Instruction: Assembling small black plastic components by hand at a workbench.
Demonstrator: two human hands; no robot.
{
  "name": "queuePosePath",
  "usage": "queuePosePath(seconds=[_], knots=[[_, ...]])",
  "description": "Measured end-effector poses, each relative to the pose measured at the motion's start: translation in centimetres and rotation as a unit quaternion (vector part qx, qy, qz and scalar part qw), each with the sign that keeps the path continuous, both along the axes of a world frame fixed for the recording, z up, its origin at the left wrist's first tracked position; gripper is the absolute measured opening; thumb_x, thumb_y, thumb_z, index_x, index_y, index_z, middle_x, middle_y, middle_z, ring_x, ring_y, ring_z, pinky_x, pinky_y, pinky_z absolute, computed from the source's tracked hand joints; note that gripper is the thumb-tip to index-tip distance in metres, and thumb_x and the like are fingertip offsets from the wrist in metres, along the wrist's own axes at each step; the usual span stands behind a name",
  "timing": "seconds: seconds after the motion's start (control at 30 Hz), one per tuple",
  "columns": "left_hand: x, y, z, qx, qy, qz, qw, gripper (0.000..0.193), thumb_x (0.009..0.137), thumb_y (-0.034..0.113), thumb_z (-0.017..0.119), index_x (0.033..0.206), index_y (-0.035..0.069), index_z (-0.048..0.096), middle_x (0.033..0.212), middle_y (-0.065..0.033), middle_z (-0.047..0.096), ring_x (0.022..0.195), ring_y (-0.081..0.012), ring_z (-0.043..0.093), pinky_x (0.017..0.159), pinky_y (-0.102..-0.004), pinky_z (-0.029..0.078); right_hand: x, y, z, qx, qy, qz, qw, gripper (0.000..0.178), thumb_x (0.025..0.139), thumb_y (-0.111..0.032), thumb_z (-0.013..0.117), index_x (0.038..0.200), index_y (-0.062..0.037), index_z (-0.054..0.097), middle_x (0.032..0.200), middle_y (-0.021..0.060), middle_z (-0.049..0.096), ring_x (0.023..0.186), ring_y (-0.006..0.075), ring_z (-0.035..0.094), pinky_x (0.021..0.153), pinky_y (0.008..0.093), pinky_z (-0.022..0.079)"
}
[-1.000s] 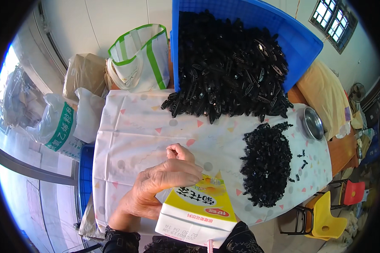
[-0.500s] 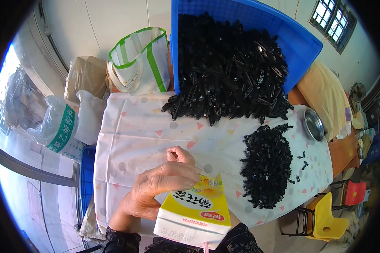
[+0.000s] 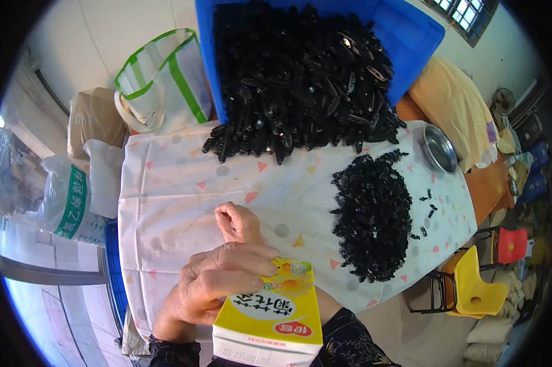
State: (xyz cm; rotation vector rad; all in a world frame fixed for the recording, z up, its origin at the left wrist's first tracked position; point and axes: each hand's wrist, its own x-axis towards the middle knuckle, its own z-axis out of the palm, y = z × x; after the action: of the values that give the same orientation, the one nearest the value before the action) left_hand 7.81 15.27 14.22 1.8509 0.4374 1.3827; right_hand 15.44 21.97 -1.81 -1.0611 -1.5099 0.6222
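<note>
**Mia:** What are the hands doing?

**Ben:** The left hand [image 3: 218, 284] lies over the top of a yellow drink carton [image 3: 271, 318], near the person, at the near edge of the table [image 3: 166, 202]. Its grip is curled loosely on the carton's top edge and left side, holding it.

**Mia:** And the other hand?

**Ben:** The right hand [image 3: 239, 223] is just behind the left one. Its fingers are pinched almost shut. Maybe something tiny is in there, but I cannot tell.

**Mia:** Is the carton open?

**Ben:** It looks shut and upright. I think the work on it has only just started.

**Mia:** What is all the black stuff?

**Ben:** Little black plastic parts. A big heap [image 3: 300, 85] spills out of a blue crate [image 3: 410, 37] at the far side of the table. A smaller pile [image 3: 371, 217] lies to the right, well apart from the hands.

**Mia:** So is much done?

**Ben:** I would guess some parts got moved into the small pile, and lots more wait in the crate. The hands touch none of them now.

**Mia:** Anything else?

**Ben:** A metal bowl [image 3: 439, 148] sits at the far right of the table. A green and white bag [image 3: 163, 82] stands at the far left. A yellow chair [image 3: 478, 287] is down on the right.
</note>
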Motion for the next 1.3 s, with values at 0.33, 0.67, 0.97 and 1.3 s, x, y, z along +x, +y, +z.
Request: queuePosePath(seconds=[0.33,0.67,0.97,1.3], knots=[[0.4,-0.3,-0.4,0.032,0.003,-0.054,0.998,0.036,0.073,0.017,0.077,0.097,0.004,0.054,0.095,-0.0144,0.065,0.091,-0.0359,0.066,0.069,-0.0389,0.057,-0.1,-0.4,0.4,-0.010,-0.004,0.003,1.000,0.008,0.077,-0.002,0.062,0.083,-0.0062,0.057,0.068,0.0107,0.060,0.062,0.0311,0.058,0.058,0.0403,0.045],[0.3,0.9,-0.4,-0.012,0.018,-0.069,0.997,0.036,0.074,0.016,0.076,0.101,0.004,0.055,0.096,-0.0134,0.065,0.092,-0.0352,0.066,0.073,-0.0402,0.055,-0.1,0.0,0.4,-0.022,0.022,0.009,0.999,0.009,0.077,-0.002,0.062,0.083,-0.0073,0.058,0.068,0.0109,0.060,0.062,0.0317,0.058,0.060,0.0401,0.046],[-2.1,0.9,-3.1,-0.272,-0.085,-0.043,0.958,0.051,0.079,0.007,0.073,0.122,0.002,0.048,0.108,-0.0050,0.057,0.103,-0.0159,0.054,0.091,-0.0298,0.042,0.7,-1.9,-0.8,-0.140,0.146,0.197,0.959,0.009,0.089,-0.015,0.055,0.095,-0.0087,0.058,0.078,0.0040,0.059,0.071,0.0165,0.056,0.067,0.0331,0.047],[-10.6,-12.4,-3.7,-0.264,-0.135,0.005,0.955,0.051,0.083,0.031,0.069,0.116,-0.004,0.050,0.107,-0.0204,0.059,0.104,-0.0327,0.058,0.091,-0.0445,0.044,1.2,1.1,-2.2,-0.082,0.005,0.123,0.989,0.008,0.091,-0.006,0.055,0.096,-0.0015,0.059,0.082,0.0028,0.059,0.074,0.0099,0.055,0.070,0.0230,0.047]])
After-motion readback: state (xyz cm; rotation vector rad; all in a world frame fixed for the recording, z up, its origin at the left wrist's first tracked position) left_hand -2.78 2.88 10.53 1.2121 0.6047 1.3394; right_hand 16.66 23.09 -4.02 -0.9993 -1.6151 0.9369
